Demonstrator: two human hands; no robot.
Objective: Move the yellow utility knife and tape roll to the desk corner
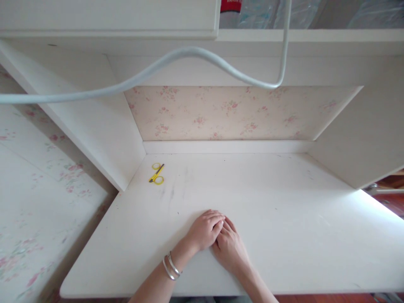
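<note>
My left hand [204, 230] rests palm down on the white desk [284, 219], its fingers lying flat over the fingers of my right hand [229, 248]. The right hand also lies flat on the desk, partly covered by the left. Neither hand holds anything. Two silver bangles [171, 266] circle my left wrist. A pair of yellow-handled scissors [157, 173] lies on the desk at the far left, well away from both hands.
The desk sits in a white alcove with side panels [104, 139] and floral wallpaper [233, 113] behind. A white cable [189, 52] droops across the upper view. A shelf above holds plastic-wrapped items [252, 12]. Floral wall on the left.
</note>
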